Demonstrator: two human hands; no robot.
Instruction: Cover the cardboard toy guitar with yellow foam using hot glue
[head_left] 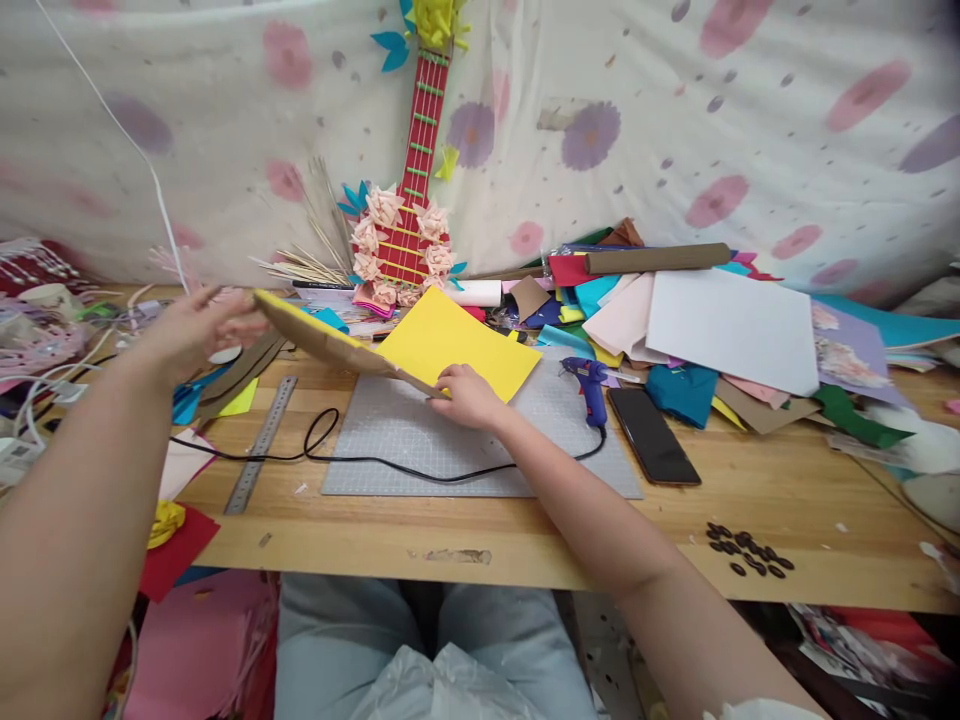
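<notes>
A brown cardboard piece (322, 345) with a yellow face is tilted above the cutting mat, its left end raised. At that raised end is my left hand (217, 325), its slightly blurred fingers closed at the edge. My right hand (469, 395) pinches the lower right corner of the same piece. Just behind, and partly hidden by the cardboard and my right hand, a yellow sheet (457, 340) lies over the grey cutting mat (420, 475). A blue glue gun (589, 388) rests at the mat's right side, its black cord running across the mat to the left.
A black phone (654, 437) and several dark oval pieces (748, 550) lie to the right. A metal ruler (261, 445) is at the left. Behind stands a red paper guitar (412, 200) with paper flowers. Coloured sheets and a white board (731, 330) are piled at back right.
</notes>
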